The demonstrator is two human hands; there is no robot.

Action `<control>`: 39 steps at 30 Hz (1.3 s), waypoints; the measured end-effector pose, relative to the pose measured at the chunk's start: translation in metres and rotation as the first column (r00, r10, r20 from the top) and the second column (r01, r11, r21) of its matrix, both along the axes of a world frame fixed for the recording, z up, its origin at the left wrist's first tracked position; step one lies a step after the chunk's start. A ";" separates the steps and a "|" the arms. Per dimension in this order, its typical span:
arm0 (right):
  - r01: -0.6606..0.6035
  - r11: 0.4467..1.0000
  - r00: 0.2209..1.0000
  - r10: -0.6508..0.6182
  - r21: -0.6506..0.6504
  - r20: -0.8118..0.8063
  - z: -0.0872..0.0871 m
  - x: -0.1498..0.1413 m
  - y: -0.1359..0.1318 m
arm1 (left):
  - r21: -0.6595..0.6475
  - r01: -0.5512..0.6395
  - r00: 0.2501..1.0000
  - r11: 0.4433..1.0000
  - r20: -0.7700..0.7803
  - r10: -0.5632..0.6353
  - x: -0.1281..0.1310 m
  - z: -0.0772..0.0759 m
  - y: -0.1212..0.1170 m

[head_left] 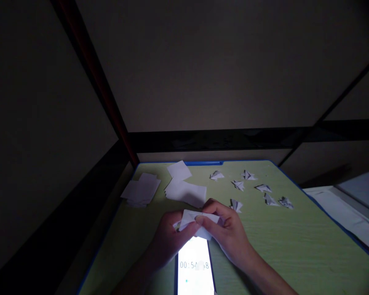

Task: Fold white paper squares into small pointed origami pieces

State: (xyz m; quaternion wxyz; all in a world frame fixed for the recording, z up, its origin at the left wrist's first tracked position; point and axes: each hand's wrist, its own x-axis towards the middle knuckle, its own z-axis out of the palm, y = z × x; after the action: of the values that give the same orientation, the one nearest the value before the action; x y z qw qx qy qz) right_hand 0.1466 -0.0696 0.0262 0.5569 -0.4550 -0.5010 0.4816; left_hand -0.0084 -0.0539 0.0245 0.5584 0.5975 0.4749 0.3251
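Observation:
Between my two hands is a partly folded piece of white paper, held over the near middle of the table. My left hand pinches its left side, thumb on top. From the right, my right hand grips it with the thumb pressed on the middle of the fold and the fingers behind. Just below the hands lies a lit phone with a timer on its screen. Several small folded paper pieces are scattered beyond my right hand, one of them close to its knuckles.
Loose white paper squares lie beyond my hands, and another pile of paper is at the far left. The green table has a blue edge, with a wall behind. White boards or sheets stand beyond its right edge.

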 end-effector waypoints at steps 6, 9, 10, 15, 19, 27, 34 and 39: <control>0.004 0.998 1.000 -0.005 0.057 0.019 0.004 -0.002 0.000 | 0.029 0.031 0.999 0.999 0.016 -0.032 -0.002 -0.002 0.002; 0.019 0.997 0.999 -0.022 0.073 0.042 0.005 -0.001 0.000 | 0.024 0.035 0.999 0.999 0.022 -0.035 -0.001 -0.002 0.001; 0.023 0.996 0.998 -0.027 0.083 0.050 0.005 0.000 0.000 | 0.018 0.030 0.999 0.999 0.019 -0.030 -0.001 -0.001 0.001; 0.018 0.993 0.999 -0.024 0.117 0.044 0.003 0.003 -0.002 | 0.021 0.037 0.999 0.999 0.027 -0.038 0.001 0.001 0.001; -0.002 0.999 0.999 0.003 0.036 -0.040 0.000 0.003 -0.003 | 0.038 0.075 0.996 0.996 0.046 -0.077 0.000 -0.003 0.002; -0.069 0.990 0.966 0.035 -0.126 -0.255 -0.016 0.000 0.004 | -0.016 0.064 0.990 0.998 0.125 -0.062 0.002 -0.007 0.002; -0.038 0.989 0.971 0.004 -0.141 -0.237 -0.019 0.001 0.007 | 0.006 0.049 0.987 0.999 0.155 -0.049 0.004 -0.015 0.002; -0.039 0.988 0.968 -0.001 -0.151 -0.251 -0.020 0.003 0.008 | 0.046 -0.009 0.988 0.999 0.154 0.002 0.004 -0.010 0.003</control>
State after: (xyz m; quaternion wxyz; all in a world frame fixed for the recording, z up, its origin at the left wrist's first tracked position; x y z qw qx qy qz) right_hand 0.1496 -0.0620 0.0065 0.5741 -0.4275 -0.3921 0.5779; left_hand -0.0040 -0.0509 0.0145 0.5786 0.5821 0.4243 0.3826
